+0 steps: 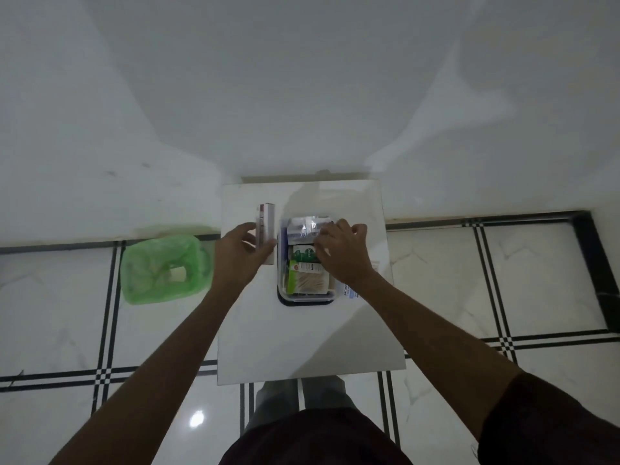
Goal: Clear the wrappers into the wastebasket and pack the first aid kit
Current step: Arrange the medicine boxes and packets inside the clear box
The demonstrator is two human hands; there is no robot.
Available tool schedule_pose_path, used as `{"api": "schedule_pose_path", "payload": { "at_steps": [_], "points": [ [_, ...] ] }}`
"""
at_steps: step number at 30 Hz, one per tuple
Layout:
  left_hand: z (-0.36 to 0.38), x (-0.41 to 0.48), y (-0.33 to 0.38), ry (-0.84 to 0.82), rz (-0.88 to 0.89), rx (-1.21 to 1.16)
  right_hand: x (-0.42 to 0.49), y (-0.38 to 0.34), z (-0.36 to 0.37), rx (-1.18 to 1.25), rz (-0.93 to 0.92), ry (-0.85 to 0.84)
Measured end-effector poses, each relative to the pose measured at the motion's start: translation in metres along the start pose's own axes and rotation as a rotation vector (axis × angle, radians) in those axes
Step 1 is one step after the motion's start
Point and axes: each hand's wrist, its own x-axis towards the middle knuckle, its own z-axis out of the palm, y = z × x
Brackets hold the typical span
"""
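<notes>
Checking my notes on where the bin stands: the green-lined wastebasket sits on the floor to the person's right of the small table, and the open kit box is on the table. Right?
One slip: the wastebasket stands on the floor to the person's left of the table, not the right, as the head view shows. The open kit box is indeed on the table.

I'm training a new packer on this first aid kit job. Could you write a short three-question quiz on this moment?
1. True or false: the wastebasket stands on the table.
2. Which of the hands rests on the silver pouch? A) left B) right
3. Fill in: the narrow box lies ___ the kit container, beside the left hand.

Key: 1 false, it is on the floor, left of the table. 2 B, the right hand. 3 outside.
</notes>
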Motion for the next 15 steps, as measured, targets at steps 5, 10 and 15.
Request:
{"api": "schedule_pose_path", "payload": {
  "at_steps": [5,10,15],
  "points": [
    [0.029,0.004,0.024,-0.14,0.073,0.127,-0.023,0.011,-0.013,0.142,0.201,0.114],
    [0.043,0.004,0.021,-0.192,0.16,0.29,-0.053,0.035,-0.01,0.209,0.336,0.113],
    [0.042,0.017,0.015,-0.267,0.534,0.532,-0.067,0.049,-0.006,0.215,0.383,0.094]
  ]
}}
